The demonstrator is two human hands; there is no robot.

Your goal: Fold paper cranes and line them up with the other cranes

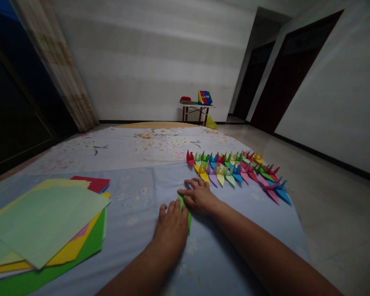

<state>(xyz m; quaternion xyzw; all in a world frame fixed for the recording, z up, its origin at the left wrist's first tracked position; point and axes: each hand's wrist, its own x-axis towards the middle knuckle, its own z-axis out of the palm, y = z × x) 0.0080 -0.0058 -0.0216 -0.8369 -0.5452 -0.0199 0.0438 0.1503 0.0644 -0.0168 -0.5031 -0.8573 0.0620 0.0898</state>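
Note:
A narrow folded piece of green paper (189, 225) lies on the blue floral tablecloth (135, 230) in front of me. My left hand (172, 222) rests over its left side, fingers stretched out and pressing down on it. From the right, my right hand (200, 196) touches its upper part, with the fingers spread and the index fingertip at the top end. Much of the paper is hidden under both hands. Beyond my right hand stand rows of folded paper cranes (221, 176) in many colours.
A fanned stack of coloured paper sheets (58, 218) covers the left of the table. A pink crane (271, 188) sits near the right edge. By the far wall is a small table (200, 106) bearing a colourful box (205, 98), with a yellow bag (211, 122) beside it.

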